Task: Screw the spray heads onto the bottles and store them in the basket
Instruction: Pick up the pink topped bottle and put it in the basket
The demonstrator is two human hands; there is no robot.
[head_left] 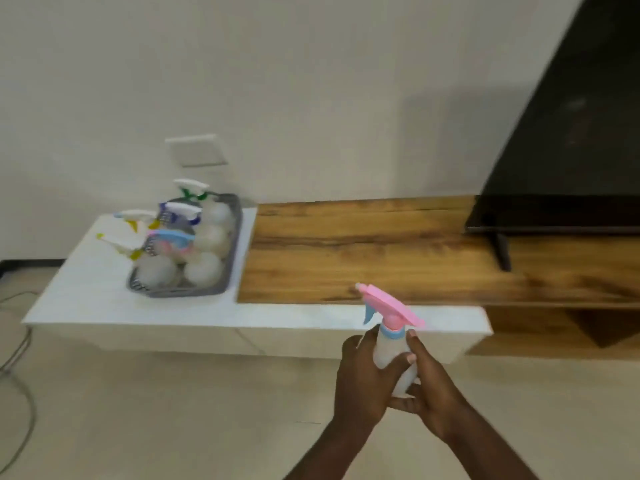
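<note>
I hold a translucent white spray bottle (390, 351) upright in front of the cabinet, with a pink and blue spray head (389, 306) sitting on its neck, nozzle pointing left. My left hand (363, 382) wraps the bottle's left side. My right hand (433, 386) grips its right side and bottom. A grey basket (232, 244) stands on the white cabinet top at the left. It holds several white bottles with spray heads in yellow, green, blue and pink.
The low white cabinet (104, 299) joins a wooden TV bench (381, 247) to its right. A black television (568, 140) on a stand fills the right. A wall socket plate (197, 150) sits above the basket. Cables (17, 368) lie on the floor at the left.
</note>
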